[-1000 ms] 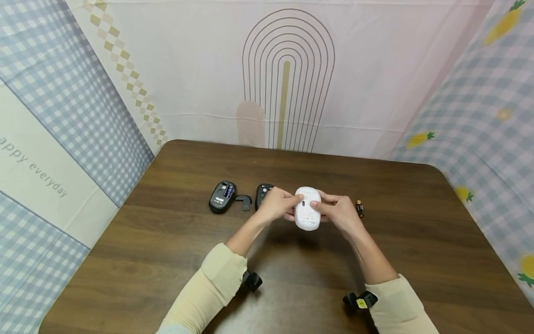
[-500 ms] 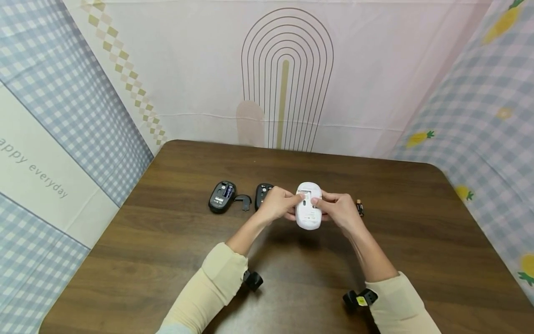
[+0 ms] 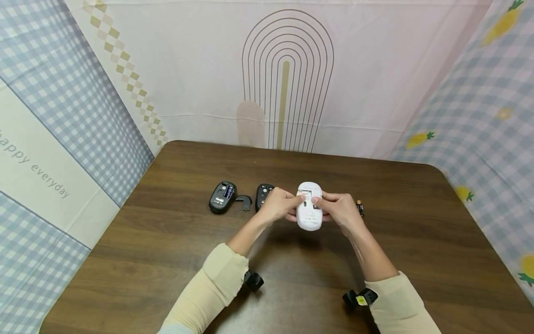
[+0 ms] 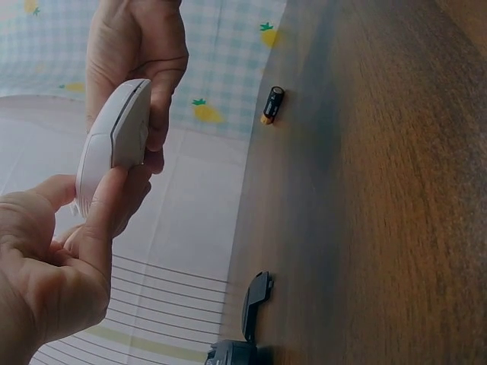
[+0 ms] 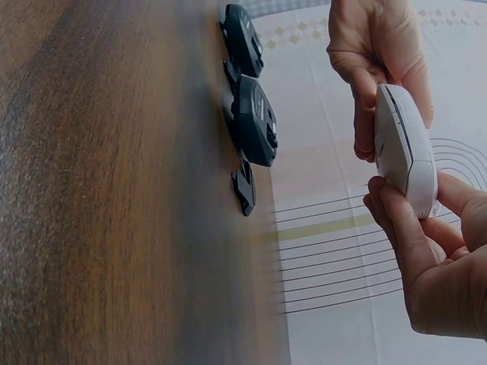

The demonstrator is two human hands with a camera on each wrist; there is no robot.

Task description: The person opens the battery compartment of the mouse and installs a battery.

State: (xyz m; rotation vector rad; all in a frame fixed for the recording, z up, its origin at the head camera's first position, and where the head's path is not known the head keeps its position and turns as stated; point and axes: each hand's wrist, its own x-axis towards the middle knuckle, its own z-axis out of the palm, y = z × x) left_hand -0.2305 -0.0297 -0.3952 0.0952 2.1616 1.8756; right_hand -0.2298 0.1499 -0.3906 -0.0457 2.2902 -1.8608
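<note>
Both hands hold a white computer mouse (image 3: 309,220) above the table, its underside turned towards the head camera. My left hand (image 3: 276,203) grips the left side, thumb on the underside and fingers behind. On the right side my right hand (image 3: 341,211) grips it the same way, thumb pressed near the middle. A recess shows in the upper part of the underside, partly covered by the thumbs; whether a loose cover lies under them I cannot tell. Both wrist views show the white mouse (image 4: 95,160) edge-on between the hands.
On the brown table (image 3: 167,241), a black mouse (image 3: 222,197) lies underside up with its battery bay uncovered, beside a black cover (image 3: 245,202). A second black mouse (image 3: 261,194) is partly behind my left hand. Another black cover (image 5: 245,188) lies nearby. A battery (image 3: 360,208) lies at right.
The white mouse's underside looked closed a second ago; half a second ago a recess appeared in its upper part and it still shows. The mouse has shifted very slightly; both hands keep their grip.
</note>
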